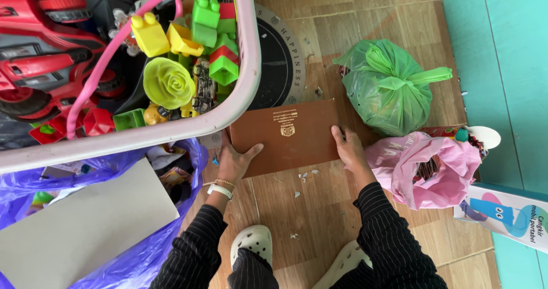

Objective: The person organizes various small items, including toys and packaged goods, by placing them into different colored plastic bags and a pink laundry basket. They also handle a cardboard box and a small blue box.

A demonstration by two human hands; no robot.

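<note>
Right under the lens, a pink-rimmed basket (251,66) heaped with toys: yellow, green and red blocks (214,37), a yellow rose (168,82), a red toy car (40,66). Below its rim, both hands are on a brown folder (291,137) lying flat on the wooden floor (319,209). The left hand (234,163) clasps the folder's left edge, thumb laid over the top face, fingers tucked out of sight under the basket side. The right hand (346,146) presses its fingers flat along the right edge, not curled round it. The folder's far left corner slips beneath the basket. Just right of it sits a knotted green bag (388,89), and a pink bag (434,169) touches the right wrist. Left, a purple bag (142,255) holds a grey board (85,226). White clogs (254,243) show below.
</note>
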